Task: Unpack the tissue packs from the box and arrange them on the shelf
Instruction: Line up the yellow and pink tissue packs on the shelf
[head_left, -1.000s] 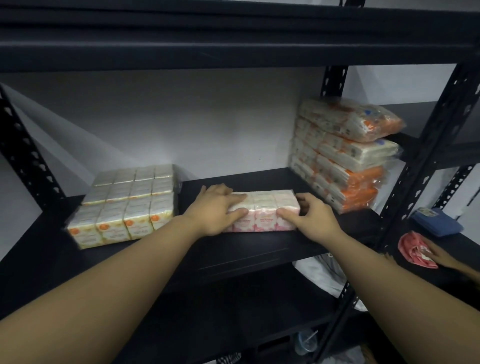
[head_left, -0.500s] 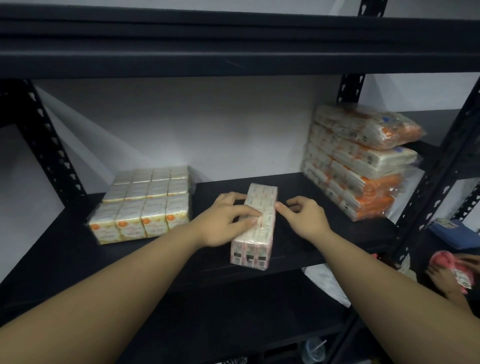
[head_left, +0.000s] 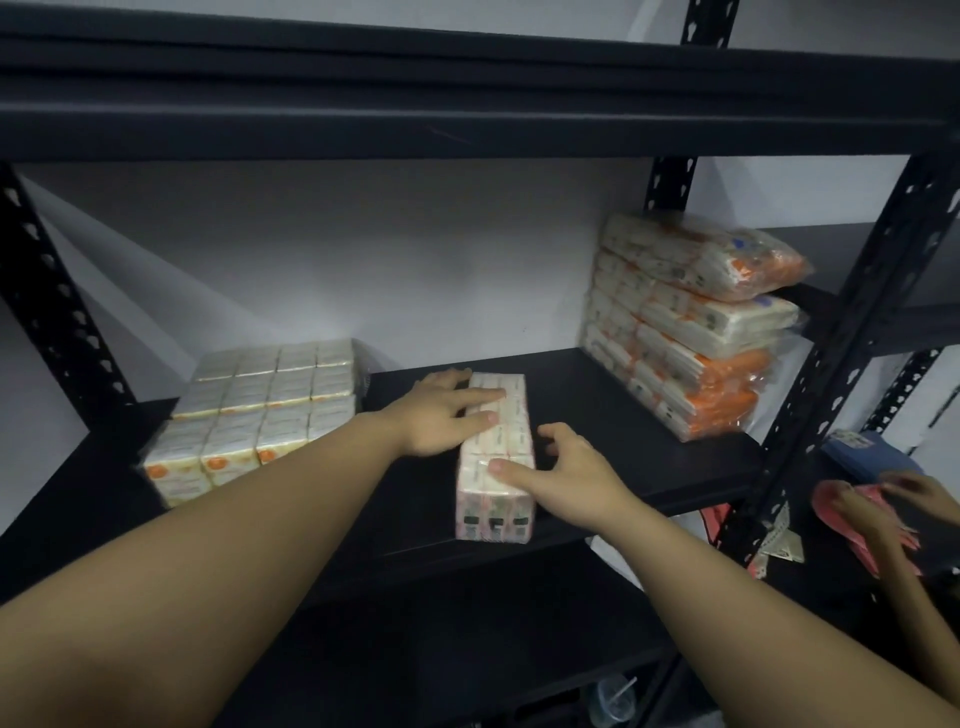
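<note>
Now on the black shelf (head_left: 597, 395): pink tissue pack (head_left: 496, 457) lying lengthwise at centre, left hand (head_left: 441, 415) flat on top, right hand (head_left: 566, 467) spread, thumb pressing. Orange-print pack block (head_left: 254, 410) left, stacked orange packs (head_left: 685, 322) right.

Middle shelf: open lanes either side of the pink pack, walls of stock at both ends.

The pink tissue pack (head_left: 496, 457) lies lengthwise in the centre of the black shelf (head_left: 597, 395), its near end at the front lip, with the left hand (head_left: 441, 415) on its far half and the right hand (head_left: 566, 467) at its right side. Left of it, a narrow dark strip separates it from the yellow-orange block (head_left: 260, 410). To the right, a wider bare stretch runs to the stacked orange packs (head_left: 691, 327), which rise close under the upper shelf beam (head_left: 467, 124). Behind the pink pack, bare board reaches the wall. The slotted upright (head_left: 852, 332) closes off the right end.
</note>
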